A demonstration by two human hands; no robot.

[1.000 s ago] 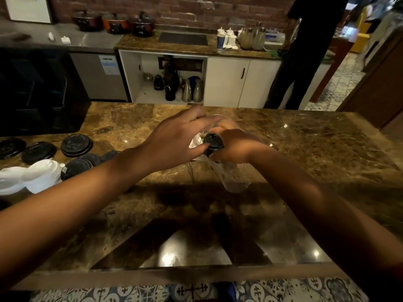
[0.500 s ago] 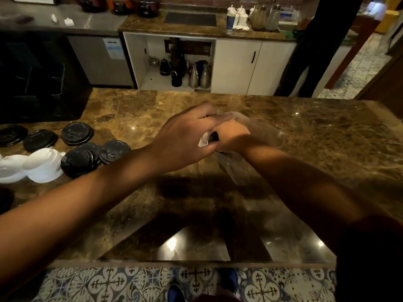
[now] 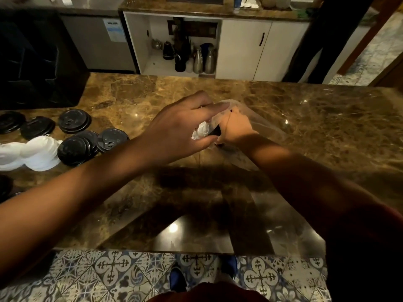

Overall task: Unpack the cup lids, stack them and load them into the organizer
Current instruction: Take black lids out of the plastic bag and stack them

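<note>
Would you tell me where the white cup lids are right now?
In the head view, the white cup lids sit at the marble counter's far left edge, touching the black lids on their right.

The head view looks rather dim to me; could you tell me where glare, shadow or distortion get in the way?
Head view: dim, warm light; lamp glare spots on the counter; the arms cast a dark shadow below the hands; wide-angle bending at the edges; the clear bag barely shows against the marble.

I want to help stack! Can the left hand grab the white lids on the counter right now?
Probably not yet. The left hand is busy, its grip pinching a clear plastic bag together with the right hand. The white plastic cup lids lie uncovered on the brown marble counter, off to its left.
</note>
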